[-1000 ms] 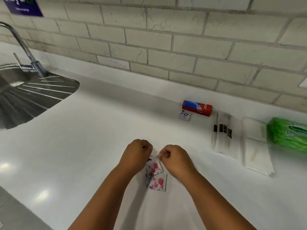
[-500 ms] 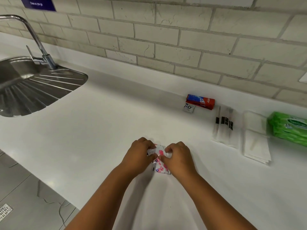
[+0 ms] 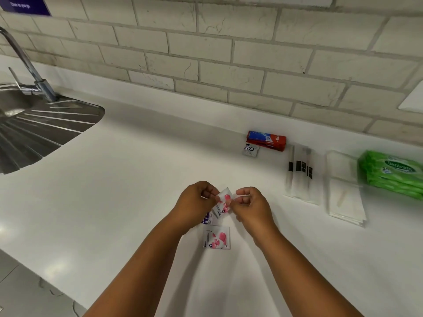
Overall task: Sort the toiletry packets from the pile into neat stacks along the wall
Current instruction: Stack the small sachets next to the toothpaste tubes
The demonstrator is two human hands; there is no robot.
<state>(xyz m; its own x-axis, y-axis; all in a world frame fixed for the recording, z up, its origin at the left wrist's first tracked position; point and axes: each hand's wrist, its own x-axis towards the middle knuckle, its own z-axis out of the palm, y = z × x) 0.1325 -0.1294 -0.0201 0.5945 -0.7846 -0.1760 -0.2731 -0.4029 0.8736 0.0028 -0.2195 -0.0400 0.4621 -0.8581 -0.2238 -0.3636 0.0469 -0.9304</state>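
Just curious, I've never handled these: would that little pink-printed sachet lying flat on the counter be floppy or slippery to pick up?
Probably floppy: the pink-printed sachet looks thin and flat. Likely very light, judging by how the left hand and right hand pinch its twin by the edges. Its glossy film may slide on the smooth counter.

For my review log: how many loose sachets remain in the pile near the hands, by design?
Pink-flower sachets: 2, one pinched between both hands, one flat on the counter
Blue-print sachet: 1, partly hidden under the left wrist
Total: 3
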